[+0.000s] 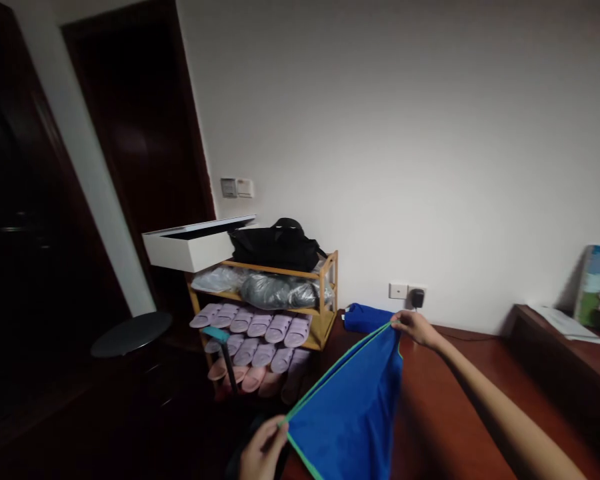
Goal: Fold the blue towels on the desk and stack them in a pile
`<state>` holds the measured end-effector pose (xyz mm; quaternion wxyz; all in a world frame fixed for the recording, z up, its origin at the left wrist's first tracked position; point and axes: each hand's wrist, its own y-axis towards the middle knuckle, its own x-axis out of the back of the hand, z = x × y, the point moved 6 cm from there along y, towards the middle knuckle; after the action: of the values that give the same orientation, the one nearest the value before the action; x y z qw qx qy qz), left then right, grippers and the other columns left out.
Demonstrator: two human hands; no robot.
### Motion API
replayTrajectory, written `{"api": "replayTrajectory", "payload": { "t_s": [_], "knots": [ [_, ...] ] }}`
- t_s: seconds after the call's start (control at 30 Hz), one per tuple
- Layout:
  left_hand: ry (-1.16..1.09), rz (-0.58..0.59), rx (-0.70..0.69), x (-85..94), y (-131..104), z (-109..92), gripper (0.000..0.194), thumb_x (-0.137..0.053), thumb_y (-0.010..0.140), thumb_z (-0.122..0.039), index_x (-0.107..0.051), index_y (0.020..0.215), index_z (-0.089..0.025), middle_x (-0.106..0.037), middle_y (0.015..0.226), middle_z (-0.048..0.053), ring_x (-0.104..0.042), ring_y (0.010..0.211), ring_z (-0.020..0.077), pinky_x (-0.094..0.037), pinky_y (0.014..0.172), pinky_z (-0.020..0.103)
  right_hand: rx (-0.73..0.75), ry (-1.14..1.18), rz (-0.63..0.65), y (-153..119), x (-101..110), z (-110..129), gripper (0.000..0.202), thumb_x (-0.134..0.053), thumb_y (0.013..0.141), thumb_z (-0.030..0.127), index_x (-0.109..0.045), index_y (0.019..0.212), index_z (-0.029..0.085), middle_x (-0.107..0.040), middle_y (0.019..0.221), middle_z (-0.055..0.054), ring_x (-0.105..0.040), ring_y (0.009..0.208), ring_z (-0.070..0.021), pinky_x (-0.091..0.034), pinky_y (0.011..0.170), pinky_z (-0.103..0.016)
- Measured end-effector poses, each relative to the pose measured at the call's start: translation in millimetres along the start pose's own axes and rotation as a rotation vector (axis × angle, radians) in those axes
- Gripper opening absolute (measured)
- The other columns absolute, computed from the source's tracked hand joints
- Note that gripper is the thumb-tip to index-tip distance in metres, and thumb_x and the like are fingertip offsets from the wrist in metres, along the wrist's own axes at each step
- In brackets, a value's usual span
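Going left to right, can see lilac slippers (279, 328) on a wooden shoe rack (323, 327) left of center. Then, bottom center, left hand (264, 451), pinching one corner of a green-edged blue cloth (350, 408) in the lower middle of the frame. Would call that top edge sorted: pulled pretty straight across. Remaining, as far as shown: loose, creased lower part, hanging, not flat. Roughly midway, at a guess. Behind, near the wall (380, 160): blue bundle (367, 318) on the red-brown tabletop (460, 373). Just right of that, right hand (417, 328), pinching the other end.
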<state>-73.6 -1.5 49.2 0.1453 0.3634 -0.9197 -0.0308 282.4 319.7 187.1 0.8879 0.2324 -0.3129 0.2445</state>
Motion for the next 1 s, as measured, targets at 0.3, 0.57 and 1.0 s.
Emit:
{"api": "replayTrajectory", "payload": {
  "t_s": [0.3, 0.57, 1.0],
  "knots": [
    [0.034, -0.142, -0.473, -9.5, 34, -170, 0.052, -0.059, 0.086, -0.069, -0.075, 0.106, -0.024, -0.08, 0.114, 0.009, -0.073, 0.11, 0.0287, -0.056, 0.104, 0.045, -0.054, 0.275, -0.17, -164, 134, 65, 0.054, -0.076, 0.078, 0.068, -0.071, 0.097, 0.018, -0.071, 0.091, -0.004, -0.063, 0.087, -0.0194, -0.051, 0.082, -0.033],
    [-0.202, -0.076, -0.507, -33.4, 17, -216, 0.053, -0.063, 0.087, -0.064, -0.07, 0.114, -0.018, -0.077, 0.118, 0.013, -0.073, 0.11, 0.0256, -0.059, 0.102, 0.042, -0.118, 0.226, -0.37, -240, 156, 71, 0.057, -0.076, 0.072, 0.073, -0.07, 0.089, 0.019, -0.065, 0.081, -0.003, -0.057, 0.077, -0.0178, -0.048, 0.071, -0.03],
    [-0.247, -0.182, -0.479, -36.5, -33, -224, 0.043, -0.08, 0.076, -0.054, -0.071, 0.1, -0.019, -0.081, 0.093, 0.005, -0.078, 0.087, 0.0198, -0.066, 0.085, 0.027, -0.221, 0.272, -0.455, -317, 168, 63, 0.046, -0.079, 0.074, 0.065, -0.071, 0.081, 0.021, -0.064, 0.079, -0.005, -0.059, 0.076, -0.0203, -0.052, 0.068, -0.03]
  ]
}}
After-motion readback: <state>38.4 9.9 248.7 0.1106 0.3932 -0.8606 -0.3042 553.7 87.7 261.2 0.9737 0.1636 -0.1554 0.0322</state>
